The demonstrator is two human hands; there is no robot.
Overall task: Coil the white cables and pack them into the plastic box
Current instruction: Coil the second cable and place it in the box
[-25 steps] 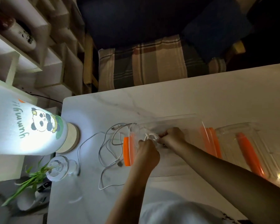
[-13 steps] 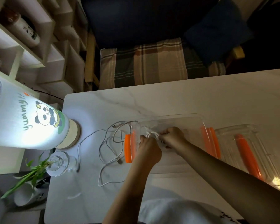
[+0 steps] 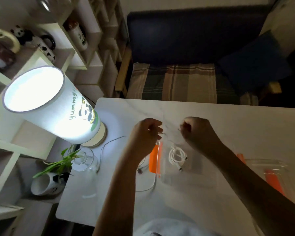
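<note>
Hands, left (image 3: 146,133) and right (image 3: 197,132), raised mid-frame, curled, apparently pinching thin white cable (image 3: 163,133) to coil; coiled white cable (image 3: 177,156) below, already in clear plastic box (image 3: 182,179).

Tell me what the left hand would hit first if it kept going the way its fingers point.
The left hand has its fingers curled toward the right hand, so it would probably meet that hand first; depth is unclear.

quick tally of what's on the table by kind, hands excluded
Coiled white cable, inside the plastic box: 1
Loose white cables outside the box: at least 1, tangle partly hidden by the left arm
Clear plastic box with orange latches: 1
Clear lid with orange latch: 1
Lit panda lamp: 1
Glass vase with plant: 1
Total: at least 6
</note>
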